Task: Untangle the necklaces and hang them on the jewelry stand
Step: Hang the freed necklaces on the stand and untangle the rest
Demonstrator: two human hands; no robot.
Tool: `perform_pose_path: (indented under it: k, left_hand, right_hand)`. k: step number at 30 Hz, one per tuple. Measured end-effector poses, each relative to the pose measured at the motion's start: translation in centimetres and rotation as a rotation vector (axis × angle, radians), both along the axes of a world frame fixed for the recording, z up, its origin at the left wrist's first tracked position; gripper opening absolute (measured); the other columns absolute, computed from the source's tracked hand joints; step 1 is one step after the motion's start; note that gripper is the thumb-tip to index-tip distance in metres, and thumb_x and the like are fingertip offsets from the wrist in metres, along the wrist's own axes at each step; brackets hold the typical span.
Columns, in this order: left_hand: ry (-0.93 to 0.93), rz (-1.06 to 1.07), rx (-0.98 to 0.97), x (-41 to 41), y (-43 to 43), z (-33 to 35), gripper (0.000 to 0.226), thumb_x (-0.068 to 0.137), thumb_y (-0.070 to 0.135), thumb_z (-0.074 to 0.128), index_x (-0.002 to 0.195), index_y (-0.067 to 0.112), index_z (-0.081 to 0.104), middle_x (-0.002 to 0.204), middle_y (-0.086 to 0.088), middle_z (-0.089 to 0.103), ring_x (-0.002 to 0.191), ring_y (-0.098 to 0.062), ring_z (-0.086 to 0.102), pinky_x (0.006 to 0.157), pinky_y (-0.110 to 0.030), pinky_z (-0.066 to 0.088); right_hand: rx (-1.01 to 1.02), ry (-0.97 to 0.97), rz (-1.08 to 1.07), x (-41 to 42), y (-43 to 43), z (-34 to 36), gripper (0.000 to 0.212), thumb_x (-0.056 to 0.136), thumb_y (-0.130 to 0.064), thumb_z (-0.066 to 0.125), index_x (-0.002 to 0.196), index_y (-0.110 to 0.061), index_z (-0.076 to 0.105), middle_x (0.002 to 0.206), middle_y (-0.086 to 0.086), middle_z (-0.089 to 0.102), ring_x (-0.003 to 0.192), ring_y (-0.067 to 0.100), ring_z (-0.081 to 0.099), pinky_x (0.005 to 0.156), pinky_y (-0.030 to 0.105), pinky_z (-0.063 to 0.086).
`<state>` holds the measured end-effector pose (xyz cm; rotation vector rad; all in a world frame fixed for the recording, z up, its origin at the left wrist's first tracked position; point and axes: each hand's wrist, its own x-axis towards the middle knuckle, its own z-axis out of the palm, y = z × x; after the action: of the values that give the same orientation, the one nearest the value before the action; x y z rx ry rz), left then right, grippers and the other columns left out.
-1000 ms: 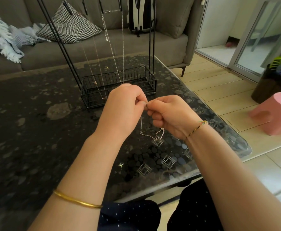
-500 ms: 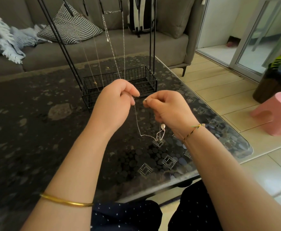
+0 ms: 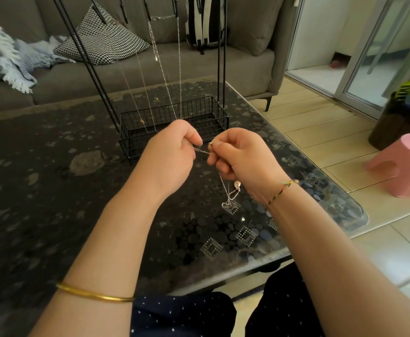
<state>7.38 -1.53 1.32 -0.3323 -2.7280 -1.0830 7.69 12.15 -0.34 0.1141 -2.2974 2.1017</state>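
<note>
A thin silver necklace (image 3: pixel 226 188) runs between my two hands above the dark glass table. My left hand (image 3: pixel 172 156) pinches one end and my right hand (image 3: pixel 238 156) pinches the other, with a short stretch of chain taut between them. The rest of the chain droops below my right hand, carrying a small heart pendant (image 3: pixel 227 204) and a pale bead. Just behind my hands stands the black wire jewelry stand (image 3: pixel 174 117) with a basket base. Several fine chains (image 3: pixel 165 69) hang from its top bar.
The patterned glass table (image 3: pixel 53 190) ends close on the right with a rounded corner. A grey sofa (image 3: pixel 126 76) with a checked cushion and a blanket lies behind the stand. A pink stool (image 3: pixel 403 164) and a dark bin stand on the tiled floor at right.
My hands have drawn apart a little and risen toward the stand. The chain now stretches taut between them, and the drooping loop with the pendant has shifted under my right hand.
</note>
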Motion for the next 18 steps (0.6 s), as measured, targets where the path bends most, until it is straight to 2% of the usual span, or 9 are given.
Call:
perform_pose_path:
  k: [3, 8, 12, 15, 18]
  left_hand:
    - [-0.002, 0.024, -0.087, -0.08, 0.03, 0.23, 0.027, 0.092, 0.006, 0.040, 0.094, 0.025, 0.059, 0.088, 0.009, 0.057, 0.080, -0.003, 0.051, 0.060, -0.014, 0.033]
    - [0.037, 0.014, -0.169, 0.21, 0.01, 0.48, 0.019, 0.091, 0.013, 0.047, 0.089, 0.026, 0.060, 0.083, 0.013, 0.054, 0.069, -0.002, 0.049, 0.055, -0.015, 0.031]
    - [0.026, -0.009, -0.135, 0.19, -0.19, 0.50, 0.015, 0.094, 0.018, 0.051, 0.089, 0.028, 0.060, 0.087, 0.015, 0.056, 0.079, 0.000, 0.052, 0.065, -0.010, 0.036]
    - [0.006, -0.019, -0.090, 0.25, -0.21, 0.41, 0.015, 0.095, 0.018, 0.050, 0.089, 0.028, 0.060, 0.088, 0.013, 0.058, 0.084, -0.002, 0.055, 0.073, -0.014, 0.040]
    - [-0.010, -0.008, -0.054, 0.38, -0.13, 0.46, 0.016, 0.096, 0.016, 0.049, 0.090, 0.026, 0.060, 0.085, 0.015, 0.058, 0.085, -0.002, 0.056, 0.075, -0.015, 0.041]
  right_hand:
    - [0.174, 0.087, -0.051, 0.06, -0.05, 0.01, 0.014, 0.091, -0.004, 0.045, 0.084, -0.003, 0.057, 0.059, 0.001, 0.058, 0.038, 0.003, 0.040, 0.041, 0.015, 0.035]
    - [0.307, 0.173, -0.083, 0.20, 0.11, 0.12, 0.015, 0.092, -0.008, 0.045, 0.085, -0.006, 0.059, 0.060, -0.003, 0.060, 0.040, 0.003, 0.044, 0.045, 0.014, 0.037]
    - [0.345, 0.198, -0.068, 0.29, 0.22, 0.17, 0.013, 0.092, -0.008, 0.046, 0.086, -0.007, 0.058, 0.061, -0.003, 0.060, 0.039, 0.001, 0.044, 0.042, 0.010, 0.035]
    - [0.366, 0.219, -0.052, 0.23, 0.14, 0.08, 0.012, 0.092, -0.009, 0.047, 0.086, -0.009, 0.058, 0.061, -0.003, 0.060, 0.040, 0.002, 0.044, 0.044, 0.011, 0.035]
    - [0.400, 0.244, -0.031, 0.17, -0.02, -0.04, 0.012, 0.092, -0.010, 0.047, 0.087, -0.011, 0.058, 0.063, -0.003, 0.061, 0.043, 0.001, 0.046, 0.048, 0.012, 0.035]
